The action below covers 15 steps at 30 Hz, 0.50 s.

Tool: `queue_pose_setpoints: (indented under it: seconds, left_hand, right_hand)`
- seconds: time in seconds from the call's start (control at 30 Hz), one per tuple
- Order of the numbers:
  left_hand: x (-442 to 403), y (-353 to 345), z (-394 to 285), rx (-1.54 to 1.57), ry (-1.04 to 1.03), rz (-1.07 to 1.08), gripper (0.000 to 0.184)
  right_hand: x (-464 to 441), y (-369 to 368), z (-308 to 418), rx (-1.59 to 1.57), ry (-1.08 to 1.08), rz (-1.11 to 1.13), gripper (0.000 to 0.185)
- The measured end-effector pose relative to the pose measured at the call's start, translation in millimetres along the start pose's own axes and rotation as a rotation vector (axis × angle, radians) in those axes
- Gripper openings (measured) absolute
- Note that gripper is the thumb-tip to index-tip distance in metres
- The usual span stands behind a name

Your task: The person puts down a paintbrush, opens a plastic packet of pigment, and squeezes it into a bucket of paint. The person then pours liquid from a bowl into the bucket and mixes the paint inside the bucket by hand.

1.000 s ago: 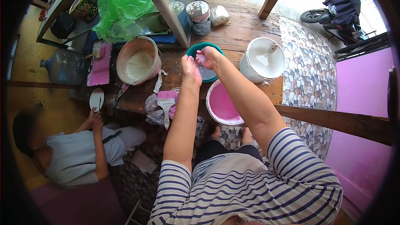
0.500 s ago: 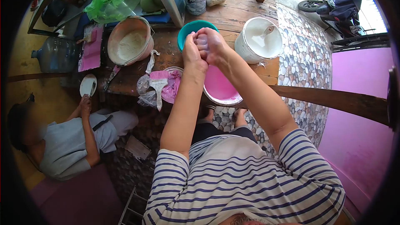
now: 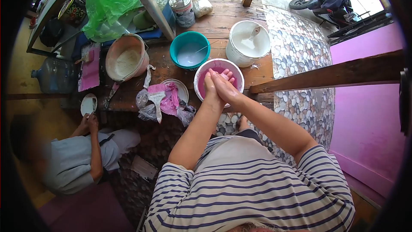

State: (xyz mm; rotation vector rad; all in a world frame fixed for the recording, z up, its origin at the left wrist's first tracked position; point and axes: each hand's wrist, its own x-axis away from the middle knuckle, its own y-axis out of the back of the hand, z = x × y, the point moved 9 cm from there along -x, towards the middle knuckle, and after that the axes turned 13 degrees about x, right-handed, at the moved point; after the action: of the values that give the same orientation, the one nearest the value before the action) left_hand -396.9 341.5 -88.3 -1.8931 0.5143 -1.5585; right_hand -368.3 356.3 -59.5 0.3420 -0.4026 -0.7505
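My left hand point(image 3: 210, 87) and my right hand point(image 3: 226, 89) are pressed palm to palm over the white bucket of pink paint point(image 3: 219, 63). Their skin looks wet. Stretched-out fingertips show beyond the right hand, and I see no tool in either hand. Just behind stands a teal bucket point(image 3: 189, 64) with cloudy whitish liquid and a thin stick in it. To the left of the hands, a broad brush point(image 3: 156, 97) with pink bristles lies by pink-stained plastic point(image 3: 171, 99) on a round white lid or tub point(image 3: 183, 89).
A white pail point(image 3: 238, 58) with a brush inside stands at right, near a wooden beam point(image 3: 326, 73). At left are a powder-filled bucket point(image 3: 109, 60), a pink paint tray point(image 3: 89, 75) and a seated person point(image 3: 77, 159) holding a white lid-like piece point(image 3: 87, 105). Paint cans point(image 3: 182, 10) stand behind.
Both hands have moved from over the teal bucket back toward me, to over the pink paint bucket. They went from cupped together to palm against palm. The view has shifted slightly.
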Motion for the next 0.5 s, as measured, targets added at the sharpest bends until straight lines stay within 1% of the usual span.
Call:
queue_pose_setpoints:
  seconds: [0.03, 0.07, 0.13, 0.17, 0.2, 0.27, 0.3, 0.33, 0.4, 0.43, 0.47, 0.5]
  left_hand:
    - [6, -2, 4, -0.038, -0.022, -0.014, 0.064]
    - [3, 0, 4, -0.045, -0.015, -0.007, 0.064]
    - [-8, -3, -3, 0.102, 0.057, 0.109, 0.069]
    - [-14, -2, -17, 0.091, -0.048, 0.100, 0.069]
    - [-11, -1, -15, 0.089, -0.048, 0.101, 0.069]
    - [-10, 4, -5, -0.058, -0.073, -0.001, 0.050]
    - [-7, -3, 7, -0.052, 0.003, 0.042, 0.068]
    - [-2, -6, 8, -0.062, 0.011, 0.048, 0.068]
    - [5, -12, 3, -0.062, 0.063, 0.078, 0.067]
    - [-6, 0, -12, -0.039, -0.048, 0.031, 0.068]
    - [-24, 3, -23, -0.072, -0.111, 0.135, 0.068]
    - [-24, 7, -22, -0.067, -0.087, 0.066, 0.065]
  right_hand:
    - [-2, -6, -6, 0.032, 0.010, -0.014, 0.055]
    - [-6, -13, -10, 0.064, 0.022, -0.028, 0.056]
    - [-17, -27, -14, 0.122, 0.053, -0.050, 0.060]
    - [-22, -31, -19, 0.136, 0.061, -0.050, 0.060]
    - [-26, -34, -23, 0.151, 0.069, -0.050, 0.061]
    - [-47, -24, -47, 0.287, -0.110, -0.035, 0.067]
    - [-29, -1, -26, 0.238, -0.375, -0.001, 0.065]
    - [-18, 13, -7, 0.138, -0.446, 0.118, 0.064]
    - [-25, 1, -17, 0.340, -0.316, 0.006, 0.064]
    - [-11, -6, 4, 0.119, -0.158, -0.044, 0.063]
    - [2, -3, 20, 0.098, -0.026, -0.085, 0.063]
    - [-2, 1, 18, 0.095, -0.026, -0.096, 0.063]
